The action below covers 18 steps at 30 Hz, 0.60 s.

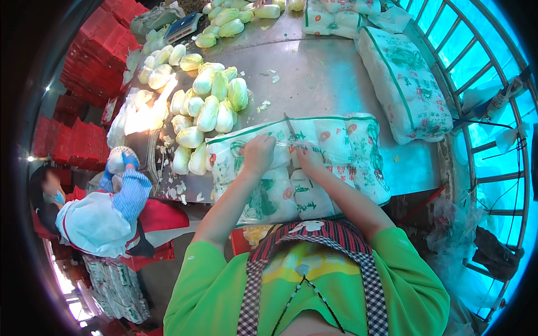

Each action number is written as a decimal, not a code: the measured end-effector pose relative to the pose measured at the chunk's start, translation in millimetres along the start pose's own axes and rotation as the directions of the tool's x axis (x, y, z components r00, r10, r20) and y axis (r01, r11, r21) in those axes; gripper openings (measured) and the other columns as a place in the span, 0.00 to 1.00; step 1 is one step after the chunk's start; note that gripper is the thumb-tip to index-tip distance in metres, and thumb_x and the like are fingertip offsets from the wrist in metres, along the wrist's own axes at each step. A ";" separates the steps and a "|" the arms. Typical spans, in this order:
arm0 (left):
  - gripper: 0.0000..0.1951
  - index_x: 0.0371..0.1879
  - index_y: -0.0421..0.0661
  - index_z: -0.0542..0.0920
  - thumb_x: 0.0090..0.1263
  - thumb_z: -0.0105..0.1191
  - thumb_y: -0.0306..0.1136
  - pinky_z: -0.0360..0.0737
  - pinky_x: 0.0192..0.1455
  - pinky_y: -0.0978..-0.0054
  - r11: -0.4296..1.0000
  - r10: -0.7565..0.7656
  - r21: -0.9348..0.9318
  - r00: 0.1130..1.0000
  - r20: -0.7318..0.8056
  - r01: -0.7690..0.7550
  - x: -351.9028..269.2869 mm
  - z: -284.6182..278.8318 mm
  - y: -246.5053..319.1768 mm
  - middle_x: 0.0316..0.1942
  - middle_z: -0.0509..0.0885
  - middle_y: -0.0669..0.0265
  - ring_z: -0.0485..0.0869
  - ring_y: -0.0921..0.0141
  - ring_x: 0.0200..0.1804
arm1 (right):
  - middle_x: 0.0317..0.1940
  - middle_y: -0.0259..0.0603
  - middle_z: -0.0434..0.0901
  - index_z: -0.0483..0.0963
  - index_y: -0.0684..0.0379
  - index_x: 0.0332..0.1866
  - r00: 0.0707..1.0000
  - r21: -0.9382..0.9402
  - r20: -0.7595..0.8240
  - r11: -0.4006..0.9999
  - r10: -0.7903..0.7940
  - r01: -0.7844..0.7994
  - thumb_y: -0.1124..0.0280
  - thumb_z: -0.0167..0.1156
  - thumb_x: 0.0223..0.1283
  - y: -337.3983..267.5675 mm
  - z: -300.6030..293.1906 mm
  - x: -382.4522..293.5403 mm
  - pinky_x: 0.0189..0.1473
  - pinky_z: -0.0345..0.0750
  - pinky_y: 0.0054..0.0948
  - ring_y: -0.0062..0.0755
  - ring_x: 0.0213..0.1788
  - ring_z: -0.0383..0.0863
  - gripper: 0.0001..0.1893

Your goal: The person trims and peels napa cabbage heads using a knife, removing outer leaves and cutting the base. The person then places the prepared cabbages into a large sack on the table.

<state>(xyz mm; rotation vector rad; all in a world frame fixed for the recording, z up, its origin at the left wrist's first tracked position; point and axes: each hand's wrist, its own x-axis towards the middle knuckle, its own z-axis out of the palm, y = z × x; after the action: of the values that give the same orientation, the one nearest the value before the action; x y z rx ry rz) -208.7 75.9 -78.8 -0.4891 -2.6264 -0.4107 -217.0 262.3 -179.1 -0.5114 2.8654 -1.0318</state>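
A large clear plastic bag (pixel 269 201) with green and red print lies before me at the table's near edge, packed with white-wrapped bundles. My left hand (pixel 259 154) is on its middle, fingers closed on the plastic film. Just right of it, my right hand (pixel 310 161) is closed around what looks like a knife (pixel 289 125); its narrow dark blade points away from me over the bag. Clear film stretches between both hands. My right fingers hide the handle.
Napa cabbages (pixel 209 113) are heaped left of the bag on the metal table (pixel 294 75). Another packed bag (pixel 405 84) lies at right by a metal railing (pixel 483 147). A co-worker (pixel 101 214) at left holds a net-wrapped cabbage (pixel 119 158). A scale (pixel 183 27) stands at the back.
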 end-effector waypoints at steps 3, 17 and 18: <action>0.04 0.25 0.49 0.77 0.61 0.55 0.30 0.76 0.32 0.60 0.997 -0.066 0.023 0.994 -0.082 0.069 -3.8 3.1 4.6 0.23 0.74 0.63 0.80 0.61 0.29 | 0.32 0.54 0.81 0.76 0.64 0.44 0.991 0.165 -0.133 0.985 -0.025 0.048 0.71 0.47 0.69 -10.8 -26.3 -2.1 0.34 0.78 0.42 0.51 0.31 0.81 0.11; 0.10 0.38 0.52 0.84 0.69 0.48 0.37 0.80 0.43 0.54 0.816 -0.542 0.315 0.830 0.131 0.484 52.6 35.5 -186.2 0.33 0.86 0.52 0.86 0.52 0.42 | 0.27 0.47 0.78 0.75 0.65 0.47 0.865 0.246 -0.360 0.930 0.351 -0.275 0.68 0.57 0.67 54.7 -190.5 -103.8 0.33 0.74 0.36 0.42 0.29 0.80 0.11; 0.11 0.39 0.53 0.84 0.69 0.48 0.39 0.80 0.44 0.53 0.776 -0.581 0.367 0.807 0.104 0.512 49.0 50.2 -190.8 0.33 0.86 0.51 0.86 0.52 0.42 | 0.28 0.48 0.79 0.75 0.65 0.47 0.810 0.177 -0.355 0.885 0.466 -0.431 0.67 0.58 0.66 80.9 -185.1 -124.2 0.35 0.75 0.38 0.45 0.31 0.81 0.12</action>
<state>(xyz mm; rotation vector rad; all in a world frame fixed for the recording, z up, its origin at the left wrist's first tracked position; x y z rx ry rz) -344.3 -63.3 -138.2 0.3904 -2.9373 -0.0866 -152.8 474.1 -93.9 0.4239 3.0017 -1.2678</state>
